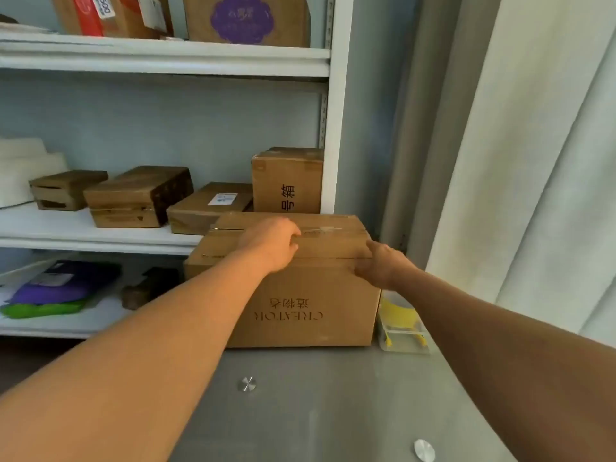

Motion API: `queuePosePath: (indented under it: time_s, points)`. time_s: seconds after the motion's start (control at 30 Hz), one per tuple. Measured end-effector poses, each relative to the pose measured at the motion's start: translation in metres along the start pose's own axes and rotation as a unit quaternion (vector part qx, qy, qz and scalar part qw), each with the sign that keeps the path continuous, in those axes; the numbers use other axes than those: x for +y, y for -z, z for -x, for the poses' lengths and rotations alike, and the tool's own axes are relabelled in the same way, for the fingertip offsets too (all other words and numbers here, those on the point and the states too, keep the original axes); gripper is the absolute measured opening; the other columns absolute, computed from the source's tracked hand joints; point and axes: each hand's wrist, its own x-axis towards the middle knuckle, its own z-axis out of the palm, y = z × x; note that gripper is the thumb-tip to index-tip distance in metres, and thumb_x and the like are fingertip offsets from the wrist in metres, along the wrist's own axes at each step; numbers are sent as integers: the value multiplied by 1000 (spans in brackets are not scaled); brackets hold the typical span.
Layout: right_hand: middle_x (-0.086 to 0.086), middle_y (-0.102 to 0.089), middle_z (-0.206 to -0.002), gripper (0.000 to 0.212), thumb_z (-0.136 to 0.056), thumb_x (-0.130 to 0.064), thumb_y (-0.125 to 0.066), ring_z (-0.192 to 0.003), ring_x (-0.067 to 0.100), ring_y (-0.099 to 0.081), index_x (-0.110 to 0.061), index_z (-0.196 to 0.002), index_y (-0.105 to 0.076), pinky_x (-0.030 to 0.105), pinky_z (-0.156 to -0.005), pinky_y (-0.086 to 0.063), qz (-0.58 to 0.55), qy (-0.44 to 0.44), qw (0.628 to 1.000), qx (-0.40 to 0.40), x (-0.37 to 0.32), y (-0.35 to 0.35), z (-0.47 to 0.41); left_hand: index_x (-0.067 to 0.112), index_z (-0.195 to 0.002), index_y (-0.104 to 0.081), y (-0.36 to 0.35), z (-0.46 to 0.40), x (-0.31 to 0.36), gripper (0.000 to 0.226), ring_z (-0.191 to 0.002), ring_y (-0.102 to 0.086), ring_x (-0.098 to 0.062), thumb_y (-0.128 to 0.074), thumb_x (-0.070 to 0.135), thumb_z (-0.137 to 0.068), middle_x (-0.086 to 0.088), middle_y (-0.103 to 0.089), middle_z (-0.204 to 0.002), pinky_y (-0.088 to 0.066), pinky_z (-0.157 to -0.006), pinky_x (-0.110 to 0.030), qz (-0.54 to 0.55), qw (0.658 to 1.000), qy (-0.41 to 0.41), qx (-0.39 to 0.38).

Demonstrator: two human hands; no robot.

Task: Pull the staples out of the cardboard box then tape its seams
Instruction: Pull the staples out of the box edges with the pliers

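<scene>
Reaching: both arms stretch toward the cardboard box (300, 295) at the far edge of the grey table (333, 411), pushed up against the white shelving (166, 58).
Left hand (271, 243): rests on the box top near the taped centre seam, fingers curled down onto the lid; whether it pinches anything I cannot tell.
Right hand (378, 263): at the near right top corner, fingers bent round the edge, seemingly gripping the box.
Box state: flaps closed, print on the near face upside down; staples are not discernible.
Step, as I judge it: getting hold of the box to bring it nearer for work.
Doing it well: grip low on both sides, slide rather than lift, and keep it off the clear bin with yellow parts (401, 325) just right of it.
</scene>
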Motion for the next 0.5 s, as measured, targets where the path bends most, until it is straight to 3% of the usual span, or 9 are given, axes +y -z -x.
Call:
queuePosePath:
  time_s: [0.1,0.23,0.4,0.5]
  points:
    - [4,-57,-111,32,-94,-28,-55,-90,19,-51,-15,-123,-53,31,-81,-46,7,-8,1000,3,2,-8,-3,24,-140,-44,-18,-10,-2,45,-135,-38,-22,-53,21,-96,0,-40,-148,-36,-108,-38,35,997,4,-68]
    - [5,-62,-101,27,-91,-25,-57,-83,22,-57,-14,-116,-60,32,-71,-48,36,-15,999,11,-6,-2,3,18,-142,-42,-34,-4,-5,48,-128,-44,-25,-52,12,-95,-5,-44,-143,-37,-108,-38,67,985,14,-156]
    - [3,-65,-97,37,-84,-33,-71,-83,21,-61,-15,-115,-62,33,-72,-52,30,3,999,15,-22,-1,14,16,-135,-51,-25,9,-12,42,-122,-49,-27,-51,7,-93,-7,-51,-136,-41,-104,-38,31,988,38,-147]
    - [2,-66,-96,46,-77,-45,-75,-82,20,-63,-17,-112,-62,32,-72,-53,27,8,999,18,-30,3,24,14,-122,-61,-19,14,-16,30,-110,-56,-26,-55,19,-93,-8,-60,-122,-47,-97,-41,22,989,56,-137]
